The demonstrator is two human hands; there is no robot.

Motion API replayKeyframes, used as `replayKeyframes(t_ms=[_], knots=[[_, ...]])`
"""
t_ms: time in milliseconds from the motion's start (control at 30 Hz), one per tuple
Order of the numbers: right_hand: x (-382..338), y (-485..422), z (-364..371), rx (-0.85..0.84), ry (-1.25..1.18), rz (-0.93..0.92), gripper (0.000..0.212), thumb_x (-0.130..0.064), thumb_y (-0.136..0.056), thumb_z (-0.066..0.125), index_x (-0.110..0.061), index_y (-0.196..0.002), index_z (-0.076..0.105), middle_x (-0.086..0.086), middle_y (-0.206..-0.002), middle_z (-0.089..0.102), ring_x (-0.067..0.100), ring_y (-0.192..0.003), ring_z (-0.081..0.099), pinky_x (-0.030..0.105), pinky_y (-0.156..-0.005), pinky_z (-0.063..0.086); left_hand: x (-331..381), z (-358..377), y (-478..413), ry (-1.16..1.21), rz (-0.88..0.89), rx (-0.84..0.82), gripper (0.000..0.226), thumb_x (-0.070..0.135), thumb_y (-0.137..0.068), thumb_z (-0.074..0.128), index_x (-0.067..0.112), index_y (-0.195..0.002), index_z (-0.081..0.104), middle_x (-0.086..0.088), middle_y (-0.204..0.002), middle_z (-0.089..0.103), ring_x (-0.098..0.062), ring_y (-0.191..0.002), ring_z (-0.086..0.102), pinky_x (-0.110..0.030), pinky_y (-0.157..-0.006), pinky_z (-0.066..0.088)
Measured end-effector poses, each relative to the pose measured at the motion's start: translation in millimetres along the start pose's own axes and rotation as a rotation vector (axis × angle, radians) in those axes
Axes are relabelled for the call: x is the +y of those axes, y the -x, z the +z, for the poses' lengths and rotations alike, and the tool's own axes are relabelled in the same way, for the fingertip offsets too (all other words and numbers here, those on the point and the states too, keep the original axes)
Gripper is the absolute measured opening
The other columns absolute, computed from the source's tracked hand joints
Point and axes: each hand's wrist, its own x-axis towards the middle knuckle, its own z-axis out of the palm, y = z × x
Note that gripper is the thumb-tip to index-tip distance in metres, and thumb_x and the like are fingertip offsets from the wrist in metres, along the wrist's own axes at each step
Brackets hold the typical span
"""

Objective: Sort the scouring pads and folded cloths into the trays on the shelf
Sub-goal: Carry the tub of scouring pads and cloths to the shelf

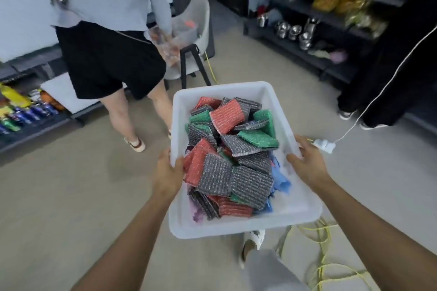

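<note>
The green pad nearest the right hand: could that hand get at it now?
Probably not yet: the green pad lies uncovered and close, but the right hand grips the tub, helping carry it.

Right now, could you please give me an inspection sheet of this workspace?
Surface: pale grey floor; the tub is carried above it.
Job's things: white plastic tub heaped with red, green and grey mesh scouring pads; blue cloths beneath, at its right side.
Clutter: grey chair with black legs ahead.
Hands: left hand grips the tub's left rim; right hand grips its right rim.
Cables: yellow cord looped on the floor by the feet; white plug block with its cord, right of the tub.
Surroundings: dark shelves at right holding steel pots; another person ahead left.
</note>
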Motion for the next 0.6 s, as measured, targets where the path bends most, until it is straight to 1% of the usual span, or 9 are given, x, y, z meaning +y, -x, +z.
replayKeyframes(t_ms=[33, 67, 167, 233, 300, 367, 433, 467, 600], knots=[[3, -21, -7, 0.016, -0.002, 0.021, 0.055, -0.006, -0.086, 0.061, -0.019, -0.137, 0.048, -0.008, -0.119, 0.056, 0.019, -0.106, 0.060, 0.039, -0.097, 0.047, 12, 13, -23, 0.012, 0.015, -0.016, 0.030, 0.024, -0.097, 0.050, 0.014, -0.126, 0.053, -0.008, -0.097, 0.069, -0.024, -0.074, 0.065, -0.041, -0.073, 0.056], [3, -41, -14, 0.031, -0.007, 0.038, 0.055, -0.006, -0.086, 0.060, -0.020, -0.138, 0.047, -0.006, -0.121, 0.057, 0.020, -0.106, 0.060, 0.039, -0.097, 0.047, 24, 27, -45, 0.016, 0.028, -0.032, 0.033, 0.025, -0.097, 0.050, 0.014, -0.128, 0.053, -0.010, -0.100, 0.070, -0.026, -0.076, 0.066, -0.042, -0.074, 0.056], [2, -99, -36, 0.081, -0.025, 0.077, 0.056, -0.005, -0.087, 0.060, -0.017, -0.140, 0.046, -0.002, -0.127, 0.057, 0.017, -0.108, 0.056, 0.029, -0.095, 0.043, 64, 64, -104, -0.026, 0.055, -0.075, 0.033, 0.020, -0.099, 0.051, 0.013, -0.132, 0.052, -0.009, -0.100, 0.070, -0.022, -0.072, 0.063, -0.030, -0.063, 0.047], [0, -135, -49, 0.105, -0.022, 0.089, 0.056, -0.005, -0.088, 0.059, -0.014, -0.141, 0.044, 0.000, -0.134, 0.055, 0.019, -0.118, 0.053, 0.029, -0.100, 0.040, 86, 87, -140, 0.017, 0.077, -0.098, 0.028, 0.021, -0.099, 0.053, 0.012, -0.126, 0.054, -0.006, -0.094, 0.071, -0.021, -0.067, 0.066, -0.031, -0.056, 0.052], [-4, -170, -59, 0.139, -0.031, 0.117, 0.057, -0.006, -0.088, 0.059, -0.014, -0.142, 0.044, 0.000, -0.138, 0.053, 0.021, -0.124, 0.050, 0.031, -0.103, 0.038, 101, 109, -178, 0.047, 0.061, -0.116, 0.028, 0.023, -0.098, 0.055, 0.013, -0.124, 0.055, -0.004, -0.086, 0.071, -0.024, -0.064, 0.068, -0.042, -0.059, 0.058], [-7, -202, -65, 0.161, -0.053, 0.129, 0.055, -0.006, -0.088, 0.058, -0.015, -0.141, 0.044, -0.005, -0.131, 0.053, 0.017, -0.120, 0.050, 0.026, -0.099, 0.037, 115, 127, -215, -0.001, 0.080, -0.107, 0.029, 0.027, -0.097, 0.055, 0.017, -0.124, 0.055, -0.003, -0.087, 0.071, -0.026, -0.065, 0.068, -0.048, -0.064, 0.059], [-11, -237, -69, 0.179, -0.063, 0.140, 0.054, -0.004, -0.089, 0.058, -0.013, -0.140, 0.045, -0.006, -0.125, 0.052, 0.012, -0.114, 0.048, 0.024, -0.097, 0.035, 132, 143, -252, -0.047, 0.115, -0.116, 0.031, 0.032, -0.096, 0.054, 0.021, -0.126, 0.053, -0.002, -0.088, 0.071, -0.025, -0.065, 0.068, -0.047, -0.066, 0.058], [-12, -255, -70, 0.189, -0.061, 0.146, 0.054, -0.003, -0.088, 0.058, -0.013, -0.140, 0.045, -0.004, -0.127, 0.053, 0.014, -0.114, 0.049, 0.024, -0.098, 0.035, 140, 152, -271, -0.050, 0.138, -0.129, 0.032, 0.033, -0.096, 0.053, 0.023, -0.127, 0.052, -0.002, -0.088, 0.071, -0.025, -0.065, 0.068, -0.046, -0.065, 0.058], [-10, -336, -67, 0.215, -0.068, 0.196, 0.055, -0.006, -0.087, 0.059, -0.014, -0.140, 0.046, 0.001, -0.137, 0.054, 0.023, -0.126, 0.050, 0.027, -0.102, 0.035, 170, 190, -360, -0.102, 0.195, -0.174, 0.032, 0.032, -0.097, 0.053, 0.023, -0.128, 0.053, -0.005, -0.084, 0.071, -0.027, -0.066, 0.068, -0.045, -0.067, 0.058]])
